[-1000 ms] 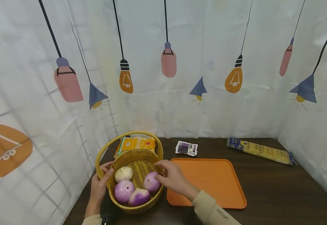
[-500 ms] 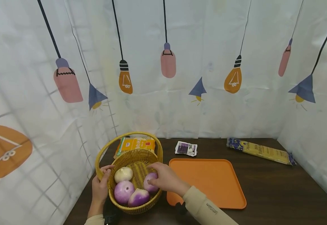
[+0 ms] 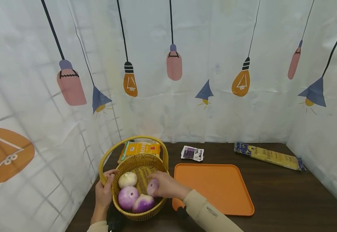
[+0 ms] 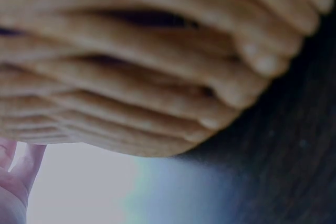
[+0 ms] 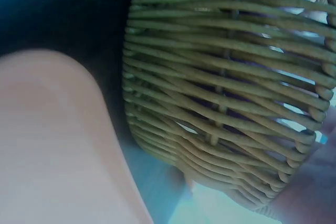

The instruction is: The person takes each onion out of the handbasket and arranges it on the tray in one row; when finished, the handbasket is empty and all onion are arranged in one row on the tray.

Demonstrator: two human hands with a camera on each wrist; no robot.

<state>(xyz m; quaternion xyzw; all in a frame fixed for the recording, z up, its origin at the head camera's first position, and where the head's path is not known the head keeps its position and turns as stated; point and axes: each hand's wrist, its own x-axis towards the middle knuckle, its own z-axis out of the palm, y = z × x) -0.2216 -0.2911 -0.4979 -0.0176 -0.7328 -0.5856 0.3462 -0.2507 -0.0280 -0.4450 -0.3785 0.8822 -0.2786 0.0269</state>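
Observation:
A yellow wicker basket with an arched handle holds several purple-and-white turnips. A pale turnip lies at the left inside, with two purple turnips in front. My left hand grips the basket's left side by the handle's base. Inside the right part, my right hand has its fingers round another purple turnip, partly hiding it. The left wrist view is filled by the basket's weave, with fingers at the lower left. In the right wrist view the woven wall stands close.
Right of the basket lies an orange tray on the dark table. Behind are an orange-yellow food packet, a small purple-and-white packet and a long yellow-and-blue packet. A printed curtain encloses the table.
My right hand has moved left from the basket's right rim, over the right-hand turnip, and its fingers now close round it. The left hand stays on the basket.

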